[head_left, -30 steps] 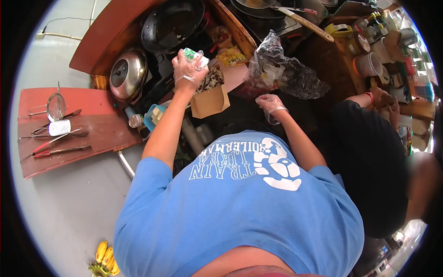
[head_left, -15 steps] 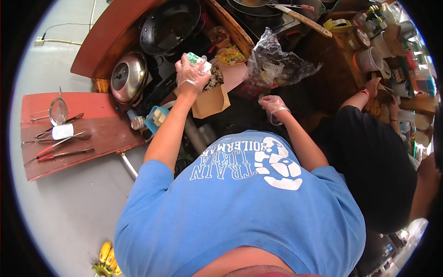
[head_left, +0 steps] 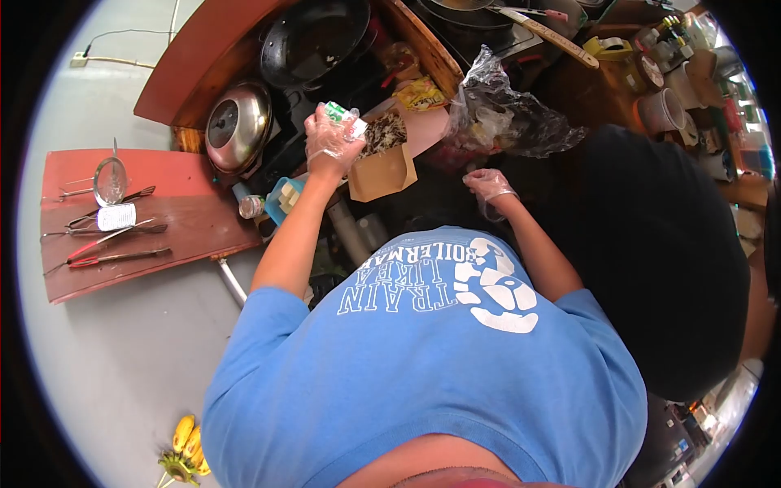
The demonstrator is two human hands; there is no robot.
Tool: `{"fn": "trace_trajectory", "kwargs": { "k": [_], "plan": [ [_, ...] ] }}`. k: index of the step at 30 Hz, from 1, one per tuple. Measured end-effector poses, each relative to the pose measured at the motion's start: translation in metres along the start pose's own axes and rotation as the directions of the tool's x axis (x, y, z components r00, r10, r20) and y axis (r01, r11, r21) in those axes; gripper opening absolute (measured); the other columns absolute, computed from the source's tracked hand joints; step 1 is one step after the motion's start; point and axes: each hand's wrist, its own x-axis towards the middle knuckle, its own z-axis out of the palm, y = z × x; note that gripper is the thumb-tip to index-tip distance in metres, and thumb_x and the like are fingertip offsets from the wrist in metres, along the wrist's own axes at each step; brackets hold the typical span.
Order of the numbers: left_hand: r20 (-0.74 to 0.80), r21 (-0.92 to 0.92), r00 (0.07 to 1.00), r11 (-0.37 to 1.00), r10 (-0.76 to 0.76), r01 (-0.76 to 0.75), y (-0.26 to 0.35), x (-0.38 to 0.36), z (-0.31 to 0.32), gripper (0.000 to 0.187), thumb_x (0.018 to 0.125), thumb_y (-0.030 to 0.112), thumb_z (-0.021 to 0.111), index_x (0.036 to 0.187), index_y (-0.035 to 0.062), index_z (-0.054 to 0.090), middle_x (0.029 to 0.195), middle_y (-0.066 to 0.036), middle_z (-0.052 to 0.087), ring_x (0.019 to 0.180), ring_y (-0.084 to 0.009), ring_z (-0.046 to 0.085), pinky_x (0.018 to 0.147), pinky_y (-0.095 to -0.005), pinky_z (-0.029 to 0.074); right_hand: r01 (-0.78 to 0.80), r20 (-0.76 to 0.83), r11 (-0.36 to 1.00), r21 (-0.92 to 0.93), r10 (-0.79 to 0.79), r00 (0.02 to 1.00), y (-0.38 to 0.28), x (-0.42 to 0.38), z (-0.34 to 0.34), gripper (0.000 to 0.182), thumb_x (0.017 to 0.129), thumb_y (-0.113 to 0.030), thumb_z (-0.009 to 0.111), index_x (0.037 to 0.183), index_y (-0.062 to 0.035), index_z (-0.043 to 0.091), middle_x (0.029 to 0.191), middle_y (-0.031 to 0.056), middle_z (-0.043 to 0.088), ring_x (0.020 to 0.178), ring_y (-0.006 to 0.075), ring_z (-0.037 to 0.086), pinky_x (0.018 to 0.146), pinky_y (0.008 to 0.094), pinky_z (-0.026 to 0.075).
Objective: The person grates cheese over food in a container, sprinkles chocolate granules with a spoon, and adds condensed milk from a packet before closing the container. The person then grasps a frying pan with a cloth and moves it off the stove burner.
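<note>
In the head view, the left hand wraps around a green-and-white carton, seemingly for a steady grip beside the open, creased paper box of dark and white shreds. The right hand is loosely curled near a crumpled, glossy bag; whether its fingertips meet cannot be told. 2 crinkly clear gloves cover them, probably for cleanliness.

Both your arms reach forward, hands gloved.
Your left hand grips, stretched farther out; your right hand curls loosely.
</note>
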Motion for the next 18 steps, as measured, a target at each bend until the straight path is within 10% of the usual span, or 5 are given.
{"fn": "trace_trajectory", "kwargs": {
  "k": [18],
  "plan": [
    [-0.016, 0.026, 1.000, 1.000, 0.012, -0.011, -0.069, 0.002, -0.007, 0.051, 0.070, 0.030, 0.076, 0.120, 0.0262, 0.072, 0.143, -0.019, 0.042, 0.125, -0.0400, 0.043, 0.101, -0.0462, 0.047, -0.092, -0.004, 0.983, 0.159, 0.094, 0.996, 0.002, -0.026, 0.041, 0.028, 0.087, -0.023, 0.073, 0.102, -0.0008, 0.069, 0.081, 0.0021, 0.067, 0.072, 0.0112, 0.062, 0.066, 0.0262, 0.049]
  ]
}}
